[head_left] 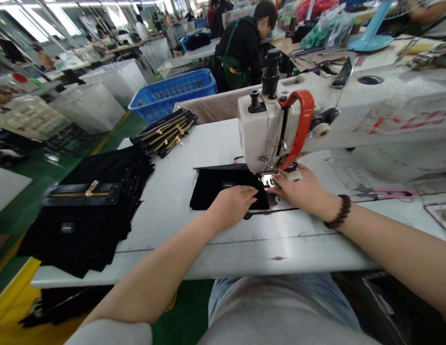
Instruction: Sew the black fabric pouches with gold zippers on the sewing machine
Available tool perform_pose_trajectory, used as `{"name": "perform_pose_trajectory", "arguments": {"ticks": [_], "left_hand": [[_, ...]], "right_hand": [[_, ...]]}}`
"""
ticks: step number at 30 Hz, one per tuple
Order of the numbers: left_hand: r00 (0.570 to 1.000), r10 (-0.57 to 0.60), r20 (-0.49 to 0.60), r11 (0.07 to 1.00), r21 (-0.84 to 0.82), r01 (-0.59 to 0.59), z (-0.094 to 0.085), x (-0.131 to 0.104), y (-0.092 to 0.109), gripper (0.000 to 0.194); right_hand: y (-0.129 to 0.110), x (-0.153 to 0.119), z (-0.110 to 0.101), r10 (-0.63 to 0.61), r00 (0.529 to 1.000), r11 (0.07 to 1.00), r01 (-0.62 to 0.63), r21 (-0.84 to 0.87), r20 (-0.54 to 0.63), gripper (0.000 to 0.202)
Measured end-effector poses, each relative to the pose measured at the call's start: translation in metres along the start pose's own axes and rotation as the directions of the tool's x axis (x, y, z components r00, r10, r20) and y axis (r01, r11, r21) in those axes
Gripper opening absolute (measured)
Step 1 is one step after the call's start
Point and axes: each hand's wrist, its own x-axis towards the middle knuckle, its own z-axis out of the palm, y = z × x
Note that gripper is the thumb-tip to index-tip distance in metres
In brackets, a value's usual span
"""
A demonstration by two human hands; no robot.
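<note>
A black fabric panel (pixel 207 190) with a small dark label lies flat under the head of the sewing machine (pixel 253 136). My left hand (pixel 234 205) rests on the panel with fingers stretched out, pointing at the presser foot (pixel 268 180). Close by the needle on the other side is my right hand (pixel 298 189), its thumb and fingers bent around the panel's right edge; its fingertips are partly hidden by the machine head. A dark beaded bracelet (pixel 340 212) circles my right wrist.
Stacked black zippered panels (pixel 82 215) hang over the table's left edge. Zipper strips (pixel 169 132) lie behind them. Pink-handled snips (pixel 392 193) are on the right. Beyond the table stand a blue basket (pixel 176 93), a co-worker (pixel 239 52) bending over, and a blue fan base (pixel 370 40).
</note>
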Motion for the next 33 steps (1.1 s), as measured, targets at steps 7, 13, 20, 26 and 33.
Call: {"name": "perform_pose_trajectory", "arguments": {"ticks": [7, 13, 20, 26, 33], "left_hand": [[0.952, -0.279, -0.127, 0.932, -0.272, 0.237, -0.009, 0.007, -0.005, 0.02], [0.969, -0.164, -0.187, 0.95, -0.294, 0.104, -0.005, 0.003, -0.003, 0.019], [0.951, 0.122, -0.285, 0.981, -0.113, -0.159, 0.006, -0.001, -0.004, 0.021], [0.93, 0.255, -0.265, 0.959, -0.051, -0.277, 0.006, -0.002, -0.004, 0.02], [0.923, 0.339, -0.181, 0.941, 0.062, -0.334, 0.01, -0.003, 0.0, 0.021]], "right_hand": [[0.009, -0.004, 0.012, -0.109, 0.991, 0.99, 0.115, 0.078, -0.08, 0.016], [0.009, -0.014, 0.011, -0.062, 0.985, 0.996, 0.071, 0.051, -0.164, 0.017], [-0.002, -0.021, 0.007, -0.431, 0.885, 0.886, 0.452, 0.105, -0.174, 0.024], [-0.009, -0.021, 0.012, -0.467, 0.864, 0.862, 0.492, 0.121, -0.19, 0.023], [-0.006, -0.023, 0.012, -0.456, 0.885, 0.856, 0.465, 0.225, -0.091, 0.021]]}}
